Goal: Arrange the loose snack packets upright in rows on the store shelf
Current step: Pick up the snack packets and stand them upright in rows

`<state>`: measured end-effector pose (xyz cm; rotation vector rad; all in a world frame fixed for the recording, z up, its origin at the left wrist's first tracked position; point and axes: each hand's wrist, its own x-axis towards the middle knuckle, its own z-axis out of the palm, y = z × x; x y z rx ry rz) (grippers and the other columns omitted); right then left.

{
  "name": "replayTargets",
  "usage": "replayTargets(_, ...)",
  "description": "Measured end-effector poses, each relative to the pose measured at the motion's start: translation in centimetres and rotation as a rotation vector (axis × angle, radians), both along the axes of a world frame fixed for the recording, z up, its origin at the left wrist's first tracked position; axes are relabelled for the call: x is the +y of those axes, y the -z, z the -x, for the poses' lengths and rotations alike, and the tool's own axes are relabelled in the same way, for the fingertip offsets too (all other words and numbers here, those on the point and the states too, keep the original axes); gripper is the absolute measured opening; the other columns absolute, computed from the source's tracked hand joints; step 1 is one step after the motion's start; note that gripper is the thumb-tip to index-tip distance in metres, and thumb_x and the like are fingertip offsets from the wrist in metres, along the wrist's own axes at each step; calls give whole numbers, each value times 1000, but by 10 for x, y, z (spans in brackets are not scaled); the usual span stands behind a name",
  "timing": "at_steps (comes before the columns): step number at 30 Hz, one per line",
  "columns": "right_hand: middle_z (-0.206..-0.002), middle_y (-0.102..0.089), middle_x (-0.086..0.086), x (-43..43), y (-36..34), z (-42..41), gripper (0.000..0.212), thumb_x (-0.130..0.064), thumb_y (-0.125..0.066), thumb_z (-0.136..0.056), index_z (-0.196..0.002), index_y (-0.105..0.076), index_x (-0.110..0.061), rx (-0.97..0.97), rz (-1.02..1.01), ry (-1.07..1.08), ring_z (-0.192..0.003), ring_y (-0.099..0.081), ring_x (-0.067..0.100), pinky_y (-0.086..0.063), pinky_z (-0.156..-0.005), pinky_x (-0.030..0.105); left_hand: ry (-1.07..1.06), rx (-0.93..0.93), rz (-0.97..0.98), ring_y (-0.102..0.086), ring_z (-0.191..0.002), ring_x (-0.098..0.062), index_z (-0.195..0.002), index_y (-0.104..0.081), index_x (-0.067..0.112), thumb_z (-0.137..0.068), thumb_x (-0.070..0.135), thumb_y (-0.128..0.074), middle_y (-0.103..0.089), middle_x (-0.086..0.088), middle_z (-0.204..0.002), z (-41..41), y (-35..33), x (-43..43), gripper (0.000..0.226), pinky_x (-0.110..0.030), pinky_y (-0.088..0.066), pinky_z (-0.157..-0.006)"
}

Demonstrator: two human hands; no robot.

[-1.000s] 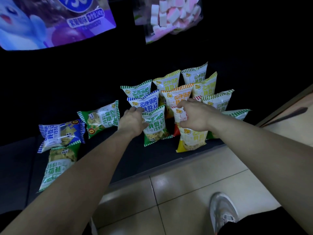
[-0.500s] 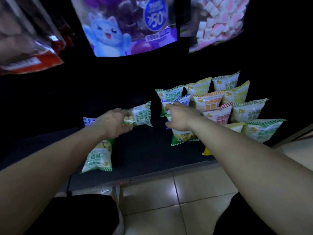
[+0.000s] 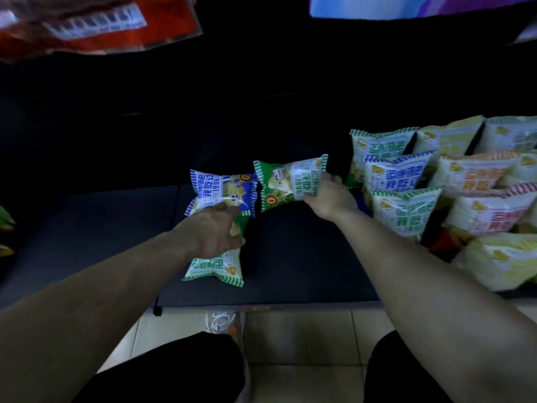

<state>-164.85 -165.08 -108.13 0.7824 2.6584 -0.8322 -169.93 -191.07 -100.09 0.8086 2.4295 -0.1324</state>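
Hands swapped jobs: right hand (image 3: 328, 196) now pinches the green packet (image 3: 287, 181); left hand (image 3: 212, 231) grips the pale packet (image 3: 216, 270) lying nearer the shelf front.

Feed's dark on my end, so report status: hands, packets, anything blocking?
Right hand grips dark green packet. Left hand grips pale green packet, flat on shelf. Blue packet lies loose. No obstruction seen.

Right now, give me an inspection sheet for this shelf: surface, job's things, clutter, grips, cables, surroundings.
Surface: dark shelf board.
Job's things: blue packet lying flat; upright rows at the right.
Clutter: whitish bag on the floor by the shelf edge.
Grips: left hand grips the flat pale green packet; right hand pinches the green packet by its edge.
Cables: nothing seen.
Surroundings: tiled floor; red bag above.
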Motion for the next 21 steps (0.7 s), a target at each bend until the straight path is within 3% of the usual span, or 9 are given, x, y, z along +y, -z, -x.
replayTargets(3,-142,-45,20,3,21,12,77,-57,-50,-96,-147,-27,-4,-40,49,175,-120,-53,38,-53,-88,47,-28,-35,-39,-38,-138,-29,-152,-27,24,-90,57,-56,-30,-6,-156,6,8,-5,76,-42,-36,-110)
replayTargets(7,-134,-54,20,6,38,19,84,-59,-48,-97,-149,-24,1,-46,102,207,-113,-58,34,-54,-78,39,-79,-43,-85,-40,-136,-27,-151,-28,26,-88,58,-58,-32,-3,-155,13,12,-9,77,-41,-37,-110)
replayTargets(12,-118,-66,7,8,47,20,55,-55,-64,-89,-126,-56,-14,34,155,149,-99,-63,26,-55,-80,38,-111,-55,-82,-36,-139,-26,-152,-26,26,-88,58,-58,-28,-5,-157,18,13,-18,79,-43,-37,-110)
replayTargets(14,-117,-65,4,5,42,20,48,-53,-65,-90,-121,-58,-17,65,151,112,-99,-62,24,-54,-79,36,-115,-54,-80,-33,-141,-26,-152,-25,27,-88,59,-58,-26,-6,-158,18,13,-20,80,-44,-36,-111)
replayTargets(18,-131,-52,11,-1,32,20,57,-47,-66,-91,-131,-51,-10,163,120,73,-112,-57,30,-50,-85,37,-109,-37,-77,-36,-139,-27,-151,-27,27,-88,59,-58,-28,-5,-157,17,9,-19,77,-42,-38,-109)
replayTargets(21,-114,-59,5,-4,24,21,45,-39,-68,-92,-122,-51,-9,207,196,51,-97,-58,22,-46,-76,31,-93,-14,-98,-39,-136,-25,-150,-30,26,-89,54,-59,-33,-3,-154,15,4,-15,74,-40,-39,-107)
